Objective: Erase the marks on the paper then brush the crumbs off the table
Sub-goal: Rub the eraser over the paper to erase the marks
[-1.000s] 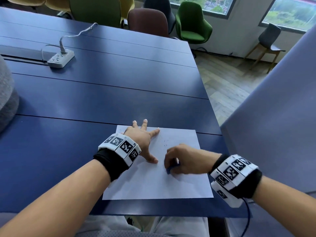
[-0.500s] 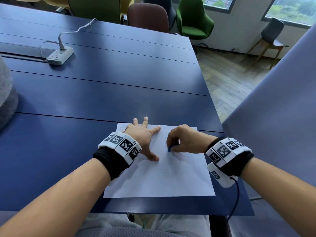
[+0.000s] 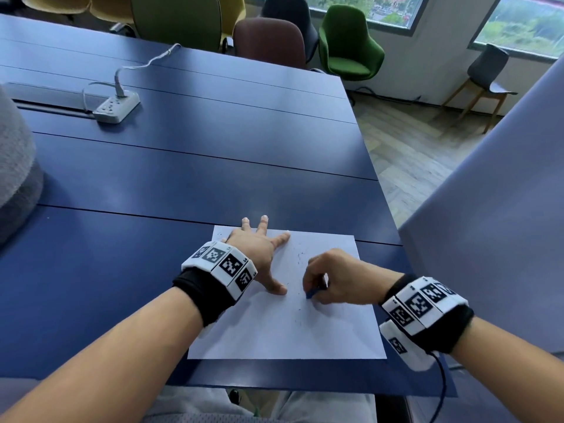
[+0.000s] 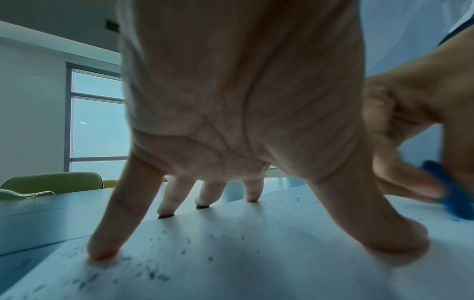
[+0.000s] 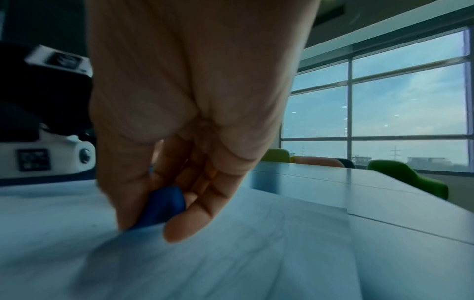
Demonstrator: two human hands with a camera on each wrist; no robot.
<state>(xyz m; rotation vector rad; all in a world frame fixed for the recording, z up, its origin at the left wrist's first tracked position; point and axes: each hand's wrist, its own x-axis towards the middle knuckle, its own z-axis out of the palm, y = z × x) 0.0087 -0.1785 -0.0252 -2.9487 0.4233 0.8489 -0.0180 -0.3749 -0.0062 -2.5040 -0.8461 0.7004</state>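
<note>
A white sheet of paper [image 3: 274, 331] lies at the near edge of the blue table [image 3: 183, 166]. My left hand [image 3: 259, 248] presses down on its upper left part with fingers spread and straight [image 4: 107, 233]. My right hand [image 3: 332, 276] pinches a small blue eraser [image 3: 310, 294] between thumb and fingers and holds it against the middle of the paper [image 5: 256, 253]. In the right wrist view the eraser [image 5: 164, 205] touches the sheet. Dark eraser crumbs [image 4: 153, 272] are scattered over the paper, several near my left fingers. Faint marks [image 3: 300, 257] show between the hands.
A white power strip [image 3: 116, 109] with its cable sits far back left on the table. A grey object [image 3: 15, 166] stands at the left edge. A grey panel [image 3: 488, 224] rises on the right. Chairs [image 3: 348, 44] stand beyond the table's far end.
My right hand with the eraser moved up the paper and has come back down toward me, rubbing the sheet. The left hand has stayed pressed on the paper.
</note>
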